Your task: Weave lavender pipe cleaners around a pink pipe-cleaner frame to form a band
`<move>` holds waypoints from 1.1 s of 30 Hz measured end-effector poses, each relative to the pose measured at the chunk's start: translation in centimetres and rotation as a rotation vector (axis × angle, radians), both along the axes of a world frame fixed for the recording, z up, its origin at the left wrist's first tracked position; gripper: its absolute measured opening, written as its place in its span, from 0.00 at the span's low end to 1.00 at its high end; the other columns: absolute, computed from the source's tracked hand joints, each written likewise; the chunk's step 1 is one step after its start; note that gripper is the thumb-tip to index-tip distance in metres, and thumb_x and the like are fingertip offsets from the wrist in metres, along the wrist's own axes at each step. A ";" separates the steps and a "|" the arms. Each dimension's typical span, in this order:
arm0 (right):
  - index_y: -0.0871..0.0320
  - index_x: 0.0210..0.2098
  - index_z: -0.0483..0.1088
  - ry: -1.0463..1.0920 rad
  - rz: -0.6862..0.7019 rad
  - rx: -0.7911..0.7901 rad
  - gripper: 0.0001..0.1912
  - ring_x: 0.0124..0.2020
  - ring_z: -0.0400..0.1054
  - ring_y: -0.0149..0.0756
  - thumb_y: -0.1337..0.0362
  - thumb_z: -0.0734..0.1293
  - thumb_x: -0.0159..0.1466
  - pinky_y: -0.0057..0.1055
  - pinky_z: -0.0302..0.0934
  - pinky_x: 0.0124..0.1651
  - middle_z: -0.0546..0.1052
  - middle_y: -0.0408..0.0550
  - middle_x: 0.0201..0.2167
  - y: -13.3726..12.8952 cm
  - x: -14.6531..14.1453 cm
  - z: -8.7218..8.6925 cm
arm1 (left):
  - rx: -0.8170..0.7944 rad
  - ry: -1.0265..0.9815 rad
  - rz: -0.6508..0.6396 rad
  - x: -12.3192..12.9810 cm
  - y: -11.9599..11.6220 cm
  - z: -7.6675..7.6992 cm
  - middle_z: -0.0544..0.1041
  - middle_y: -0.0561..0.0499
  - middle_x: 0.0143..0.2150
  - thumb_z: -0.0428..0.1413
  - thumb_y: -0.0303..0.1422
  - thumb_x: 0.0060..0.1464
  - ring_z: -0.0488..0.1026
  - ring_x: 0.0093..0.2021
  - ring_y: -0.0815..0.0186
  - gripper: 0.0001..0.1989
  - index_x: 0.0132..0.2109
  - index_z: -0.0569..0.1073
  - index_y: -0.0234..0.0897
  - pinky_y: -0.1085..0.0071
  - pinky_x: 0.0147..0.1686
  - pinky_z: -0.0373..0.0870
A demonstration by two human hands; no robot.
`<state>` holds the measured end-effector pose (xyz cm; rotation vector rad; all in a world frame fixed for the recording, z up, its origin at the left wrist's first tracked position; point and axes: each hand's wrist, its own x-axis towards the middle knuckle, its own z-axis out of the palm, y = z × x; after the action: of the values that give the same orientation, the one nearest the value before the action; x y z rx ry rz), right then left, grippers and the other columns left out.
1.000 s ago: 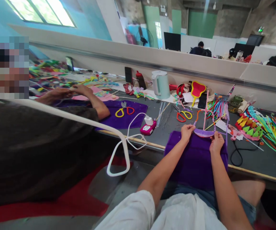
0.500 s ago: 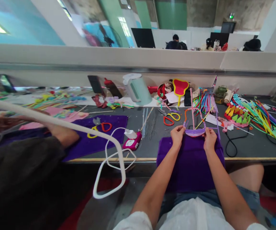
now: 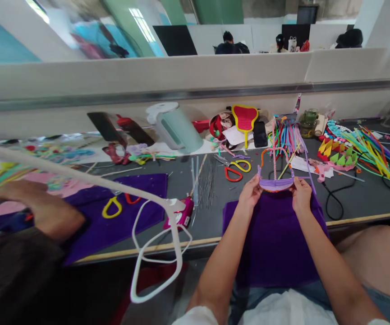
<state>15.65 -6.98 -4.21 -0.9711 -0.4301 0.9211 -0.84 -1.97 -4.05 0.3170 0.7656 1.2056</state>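
Between both hands I hold a pipe-cleaner frame (image 3: 276, 184), with a purple lower band, an orange and pink arch above it and a pink upright stem through the middle. My left hand (image 3: 250, 192) pinches the band's left end. At the right end, the fingers of my right hand (image 3: 301, 194) are closed on the same band. Loose purple strands trail off beside the right hand. A purple cloth (image 3: 276, 243) lies beneath, hanging over the table edge onto my lap. Red and yellow scissors (image 3: 234, 173) rest on the table to the left of the frame.
Loose wires (image 3: 206, 183) and a magenta box (image 3: 184, 214) lie to my left, near a white bent tube (image 3: 137, 195). Beyond it is a co-worker's arm (image 3: 51, 210). A pale green kettle (image 3: 179, 128) stands behind; bundled pipe cleaners (image 3: 379, 155) lie to the right.
The camera view has shifted slightly, and the purple band now faces me a little more. Both hands keep their hold. The co-worker's arm has moved left and down in view.
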 end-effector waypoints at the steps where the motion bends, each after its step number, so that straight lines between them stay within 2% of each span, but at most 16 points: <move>1: 0.60 0.25 0.67 0.007 -0.003 -0.005 0.19 0.18 0.59 0.21 0.52 0.74 0.47 0.21 0.55 0.20 0.69 0.36 0.19 0.4 0.0 0.4 | -0.015 -0.025 0.008 0.1 0.1 0.2 0.77 0.53 0.27 0.62 0.21 0.47 0.73 0.25 0.74 0.07 0.35 0.74 0.31 0.78 0.29 0.70; 6: 0.59 0.24 0.67 -0.008 -0.029 0.033 0.18 0.18 0.59 0.22 0.53 0.74 0.47 0.21 0.56 0.20 0.69 0.36 0.19 3.6 0.7 3.1 | 0.065 -0.045 0.010 0.5 2.0 2.3 0.79 0.52 0.30 0.62 0.26 0.49 0.75 0.28 0.71 0.07 0.38 0.74 0.34 0.76 0.33 0.72; 10: 0.59 0.24 0.66 0.037 -0.060 0.084 0.18 0.18 0.60 0.22 0.54 0.74 0.48 0.21 0.56 0.20 0.68 0.35 0.18 6.7 1.3 5.4 | 0.127 -0.083 0.016 0.9 5.1 4.7 0.79 0.50 0.31 0.59 0.30 0.53 0.76 0.31 0.70 0.07 0.40 0.74 0.33 0.75 0.35 0.72; 13: 0.59 0.24 0.65 0.090 -0.036 0.116 0.17 0.18 0.61 0.22 0.55 0.74 0.48 0.21 0.56 0.21 0.69 0.35 0.18 8.7 1.2 6.6 | 0.134 -0.105 0.020 1.9 7.6 5.6 0.79 0.50 0.31 0.59 0.28 0.53 0.75 0.30 0.71 0.06 0.40 0.74 0.33 0.76 0.33 0.71; 17: 0.58 0.24 0.66 0.146 0.009 0.109 0.15 0.18 0.62 0.22 0.57 0.75 0.49 0.21 0.55 0.21 0.69 0.35 0.18 10.1 0.2 6.8 | 0.099 -0.004 -0.098 3.9 9.0 4.8 0.78 0.49 0.30 0.62 0.28 0.47 0.74 0.28 0.69 0.09 0.39 0.76 0.32 0.75 0.29 0.70; 20: 0.58 0.25 0.66 0.157 0.064 0.058 0.15 0.19 0.62 0.23 0.57 0.75 0.49 0.22 0.55 0.22 0.70 0.36 0.19 10.0 -0.9 6.2 | 0.204 0.048 -0.165 4.7 8.7 3.6 0.79 0.48 0.32 0.65 0.30 0.41 0.74 0.29 0.67 0.12 0.35 0.77 0.31 0.73 0.30 0.70; 23: 0.58 0.25 0.67 0.139 0.141 -0.002 0.15 0.19 0.61 0.23 0.56 0.74 0.51 0.22 0.55 0.22 0.70 0.37 0.20 9.3 -2.2 5.8 | 0.251 0.092 -0.170 4.3 8.1 2.9 0.78 0.48 0.31 0.67 0.34 0.40 0.74 0.29 0.67 0.12 0.33 0.78 0.32 0.72 0.32 0.71; 30: 0.58 0.24 0.68 0.086 0.343 -0.097 0.15 0.19 0.61 0.24 0.55 0.73 0.53 0.23 0.56 0.22 0.70 0.39 0.19 8.2 -4.0 5.8 | 0.289 0.105 -0.295 2.4 8.3 3.6 0.76 0.50 0.28 0.70 0.37 0.34 0.72 0.25 0.70 0.17 0.31 0.77 0.33 0.73 0.27 0.68; 33: 0.59 0.24 0.69 0.056 0.407 -0.127 0.14 0.18 0.59 0.24 0.55 0.73 0.52 0.23 0.56 0.22 0.69 0.38 0.18 8.1 -4.2 5.8 | 0.316 0.129 -0.267 2.0 8.4 4.0 0.74 0.52 0.27 0.70 0.36 0.34 0.70 0.24 0.72 0.16 0.30 0.77 0.33 0.74 0.28 0.67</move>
<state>11.50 1.09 1.57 -0.9883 -0.5375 1.3537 1.11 6.39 -0.08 0.7408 0.6186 1.0566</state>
